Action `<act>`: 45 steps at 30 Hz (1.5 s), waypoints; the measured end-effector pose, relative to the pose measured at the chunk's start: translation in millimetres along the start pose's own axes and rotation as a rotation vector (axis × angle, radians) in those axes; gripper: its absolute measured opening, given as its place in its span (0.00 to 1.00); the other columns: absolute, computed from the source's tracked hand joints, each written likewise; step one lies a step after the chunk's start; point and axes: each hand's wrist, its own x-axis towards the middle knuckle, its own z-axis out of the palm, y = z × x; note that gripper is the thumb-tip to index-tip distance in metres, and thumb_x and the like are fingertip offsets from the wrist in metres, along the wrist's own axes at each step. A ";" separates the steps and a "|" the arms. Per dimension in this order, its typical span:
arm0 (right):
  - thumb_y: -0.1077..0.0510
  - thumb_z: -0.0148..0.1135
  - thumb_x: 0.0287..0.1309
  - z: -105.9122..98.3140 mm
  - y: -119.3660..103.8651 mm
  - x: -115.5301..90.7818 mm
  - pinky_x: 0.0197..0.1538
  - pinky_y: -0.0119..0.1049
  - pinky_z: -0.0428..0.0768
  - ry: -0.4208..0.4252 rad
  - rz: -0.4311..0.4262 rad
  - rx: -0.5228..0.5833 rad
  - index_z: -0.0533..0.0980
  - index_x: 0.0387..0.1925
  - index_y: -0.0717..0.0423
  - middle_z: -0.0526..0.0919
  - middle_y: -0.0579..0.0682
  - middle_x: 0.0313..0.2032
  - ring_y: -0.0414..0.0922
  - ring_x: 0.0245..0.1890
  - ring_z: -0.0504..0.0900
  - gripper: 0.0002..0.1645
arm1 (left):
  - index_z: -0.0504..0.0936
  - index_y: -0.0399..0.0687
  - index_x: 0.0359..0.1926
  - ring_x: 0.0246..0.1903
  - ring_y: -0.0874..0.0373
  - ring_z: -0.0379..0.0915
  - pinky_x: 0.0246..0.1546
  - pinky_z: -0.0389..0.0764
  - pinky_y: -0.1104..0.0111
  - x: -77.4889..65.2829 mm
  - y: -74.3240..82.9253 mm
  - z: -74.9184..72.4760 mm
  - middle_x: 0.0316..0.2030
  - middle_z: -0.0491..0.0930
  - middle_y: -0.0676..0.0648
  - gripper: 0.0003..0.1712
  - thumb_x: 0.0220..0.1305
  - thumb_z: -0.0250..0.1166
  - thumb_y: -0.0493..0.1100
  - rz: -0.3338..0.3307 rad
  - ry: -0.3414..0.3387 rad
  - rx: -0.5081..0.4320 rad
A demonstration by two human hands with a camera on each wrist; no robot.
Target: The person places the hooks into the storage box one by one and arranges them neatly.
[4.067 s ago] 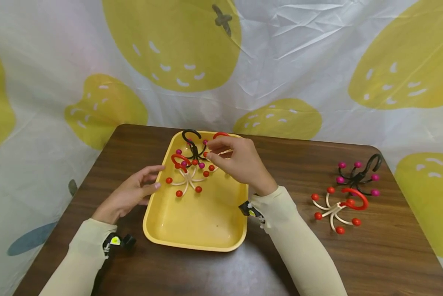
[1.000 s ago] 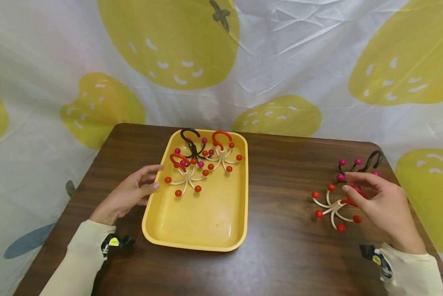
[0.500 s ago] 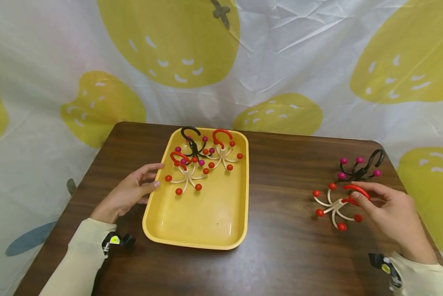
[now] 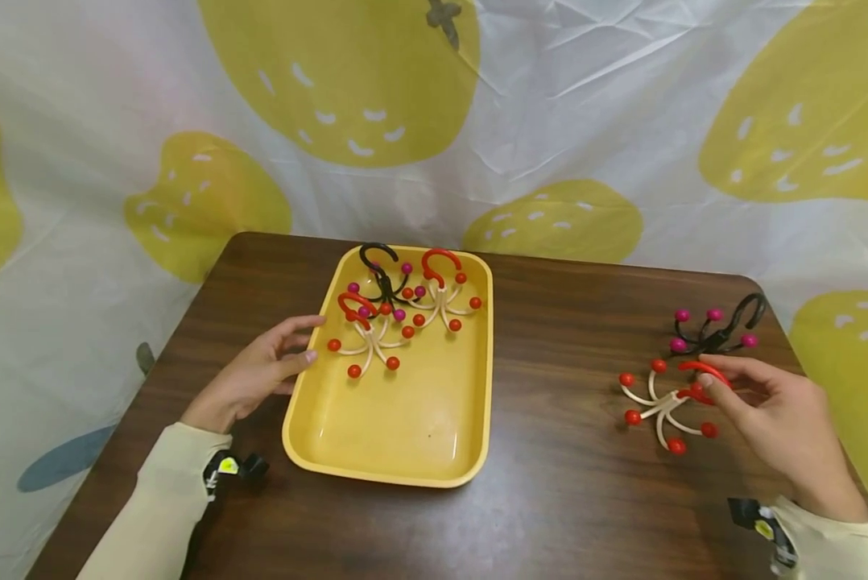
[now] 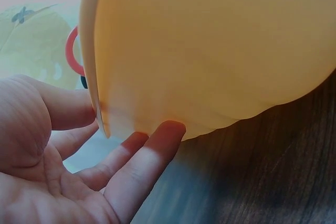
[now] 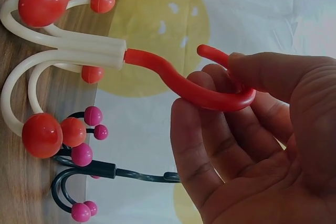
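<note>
My right hand [image 4: 785, 431] pinches the red hook of a cream claw hanger [image 4: 666, 400] with red ball tips, at the table's right. In the right wrist view, the thumb and fingers surround the red hook [image 6: 215, 99]. Just behind it lies a black claw hanger [image 4: 714, 338] with magenta balls. My left hand [image 4: 256, 374] rests against the left side of a yellow tray [image 4: 383, 481]; in the left wrist view its thumb touches the rim and its fingers touch the outer wall [image 5: 210, 51]. Inside the tray lie two cream hangers [image 4: 371, 342] and one black hanger [image 4: 385, 286].
The brown wooden table [image 4: 564, 483] has a cloth with yellow fruit prints [image 4: 553, 217] hanging behind it. The tray's raised rim stands between the left hand and the hangers inside.
My right hand has moved from above the tray to the right-hand cream hanger and taken hold of its red hook. The left hand stays at the tray's side.
</note>
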 end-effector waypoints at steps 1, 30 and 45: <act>0.59 0.75 0.65 0.0 -0.3 0.5 0.28 0.16 0.76 0.006 -0.004 0.006 0.88 0.52 0.57 0.75 0.04 0.33 0.13 0.28 0.79 0.15 | 0.59 0.52 0.82 0.55 0.40 0.83 0.46 0.91 0.49 -0.2 0.7 0.2 0.71 0.66 0.28 0.35 0.81 0.57 0.36 0.000 0.000 0.001; 0.59 0.76 0.63 0.2 -11.8 11.1 0.21 0.23 0.71 0.087 0.020 0.049 0.88 0.52 0.56 0.78 0.07 0.32 0.15 0.27 0.79 0.16 | 0.58 0.51 0.82 0.55 0.41 0.83 0.46 0.91 0.49 -0.9 1.6 0.0 0.71 0.66 0.27 0.35 0.81 0.57 0.37 0.004 -0.001 0.009; 0.61 0.77 0.61 3.5 -27.0 29.0 0.28 0.17 0.76 0.078 -0.031 0.124 0.90 0.48 0.55 0.86 0.21 0.28 0.21 0.25 0.84 0.13 | 0.58 0.51 0.82 0.53 0.43 0.84 0.45 0.91 0.50 1.0 -1.8 -1.1 0.71 0.66 0.27 0.35 0.81 0.58 0.37 0.013 -0.008 -0.013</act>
